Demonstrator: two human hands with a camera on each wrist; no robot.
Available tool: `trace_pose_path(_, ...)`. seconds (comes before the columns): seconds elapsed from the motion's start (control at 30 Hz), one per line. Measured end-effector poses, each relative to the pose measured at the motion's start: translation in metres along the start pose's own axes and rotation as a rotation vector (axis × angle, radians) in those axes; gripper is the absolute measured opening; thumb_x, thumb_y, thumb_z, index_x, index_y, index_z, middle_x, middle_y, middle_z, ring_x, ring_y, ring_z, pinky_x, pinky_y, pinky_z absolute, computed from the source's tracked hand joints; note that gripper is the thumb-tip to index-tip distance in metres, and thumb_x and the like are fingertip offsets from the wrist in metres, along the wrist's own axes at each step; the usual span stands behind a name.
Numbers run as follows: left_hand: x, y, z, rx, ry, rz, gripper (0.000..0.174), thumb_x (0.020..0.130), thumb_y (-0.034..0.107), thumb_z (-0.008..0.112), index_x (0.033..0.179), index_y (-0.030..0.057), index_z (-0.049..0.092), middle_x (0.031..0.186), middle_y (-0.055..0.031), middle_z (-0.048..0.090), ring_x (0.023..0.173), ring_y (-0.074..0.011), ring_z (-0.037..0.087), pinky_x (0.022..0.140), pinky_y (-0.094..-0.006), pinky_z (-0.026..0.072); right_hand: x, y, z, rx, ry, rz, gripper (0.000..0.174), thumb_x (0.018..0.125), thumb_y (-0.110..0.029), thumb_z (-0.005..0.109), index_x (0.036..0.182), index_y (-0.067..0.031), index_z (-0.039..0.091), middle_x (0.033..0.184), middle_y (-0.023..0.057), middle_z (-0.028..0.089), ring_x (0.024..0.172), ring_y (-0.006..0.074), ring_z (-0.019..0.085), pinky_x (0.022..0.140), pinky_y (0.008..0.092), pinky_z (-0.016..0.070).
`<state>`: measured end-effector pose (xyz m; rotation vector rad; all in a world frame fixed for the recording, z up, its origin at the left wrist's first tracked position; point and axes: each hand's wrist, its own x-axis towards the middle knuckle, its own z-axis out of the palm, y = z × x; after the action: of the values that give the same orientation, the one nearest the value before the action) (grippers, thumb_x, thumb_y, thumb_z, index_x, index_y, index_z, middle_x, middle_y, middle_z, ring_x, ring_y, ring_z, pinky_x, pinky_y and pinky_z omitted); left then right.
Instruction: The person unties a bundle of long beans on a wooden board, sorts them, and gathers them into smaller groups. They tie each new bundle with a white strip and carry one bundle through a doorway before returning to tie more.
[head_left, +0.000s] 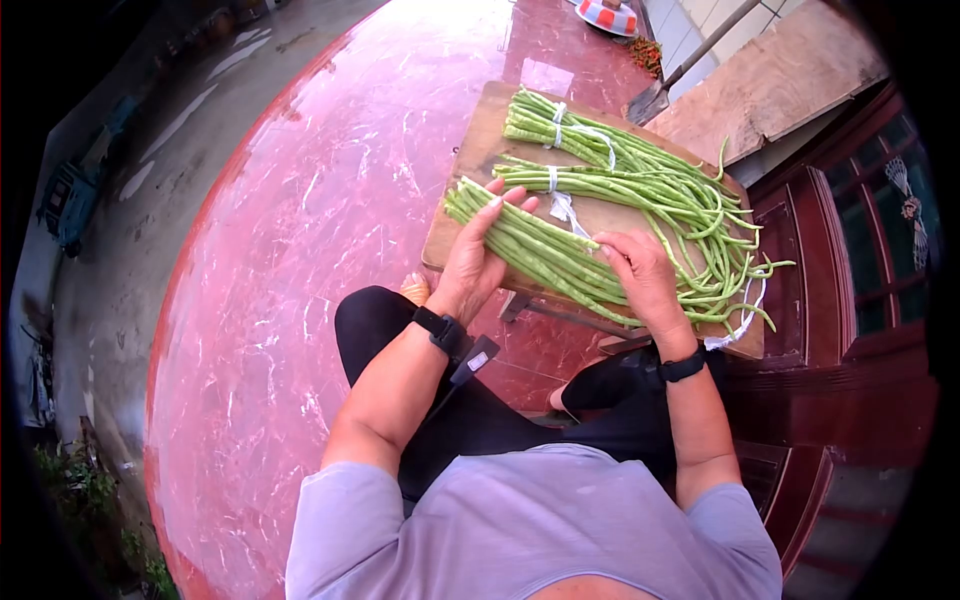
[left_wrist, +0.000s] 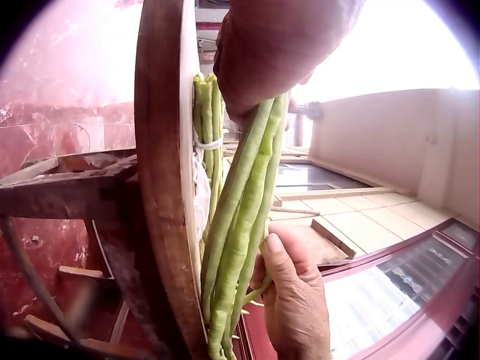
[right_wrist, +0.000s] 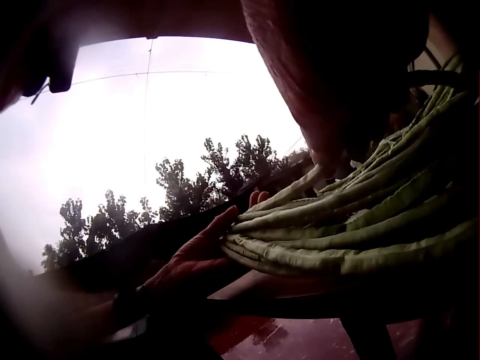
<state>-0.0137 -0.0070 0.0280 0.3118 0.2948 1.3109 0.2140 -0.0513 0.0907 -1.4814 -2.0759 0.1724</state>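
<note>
A loose bunch of long green beans (head_left: 540, 245) lies over the near edge of a wooden board (head_left: 440, 235). Near its left end my left hand (head_left: 475, 258) cradles it, fingers and thumb curled round the beans. My right hand (head_left: 643, 275) pinches a bean between thumb and fingertip, farther along the bunch; the left wrist view shows that right hand (left_wrist: 296, 300) beside the beans (left_wrist: 240, 247). Behind lie two bean bundles, the middle one (head_left: 600, 183) and the far one (head_left: 530, 115), each tied with a white strip.
White strips (head_left: 735, 330) lie at the board's right end. A shovel (head_left: 650, 100) leans beyond the board, close to a plywood sheet (head_left: 770, 80). A red and white basin (head_left: 607, 15) stands at the back. Dark red doors (head_left: 820, 250) are on the right.
</note>
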Motion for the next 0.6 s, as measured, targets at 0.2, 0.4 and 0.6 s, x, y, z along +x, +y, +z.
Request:
trace_pose_path(0.2,0.002,-0.001,0.001,-0.022,0.062,0.0,0.022,0.093,0.017,0.062,0.111,0.0095,0.052,0.124,-0.0119,0.061,0.129,-0.0301,0.048,0.106,-0.0476,0.0423,-0.005,0.02,0.011,0.118,-0.118,0.092,0.015,0.089,-0.018,0.063,0.101,-0.0119,0.071,0.089,0.0114,0.063,0.087,0.0301,0.06,0.077,0.0404,0.0467)
trace_pose_path(0.4,0.01,-0.006,-0.015,-0.092,0.132,-0.039,0.011,0.091,0.011,0.064,0.099,0.0084,0.057,0.097,-0.0053,0.065,0.101,-0.023,0.062,0.101,-0.0461,0.0469,0.029,0.036,0.005,0.087,-0.031,-0.023,0.02,0.092,-0.022,0.059,0.104,-0.0079,0.068,0.097,0.013,0.063,0.094,0.0314,0.059,0.082,0.0398,0.0475)
trace_pose_path(0.6,0.011,-0.006,-0.018,-0.144,0.253,-0.072,0.017,0.088,0.007,0.066,0.102,0.0048,0.056,0.096,-0.0086,0.066,0.098,-0.0254,0.064,0.099,-0.0491,0.0482,0.053,0.067,0.049,-0.021,-0.167,-0.036,0.022,0.093,-0.022,0.054,0.109,-0.0104,0.064,0.107,0.0114,0.061,0.106,0.0316,0.055,0.091,0.0444,0.043)
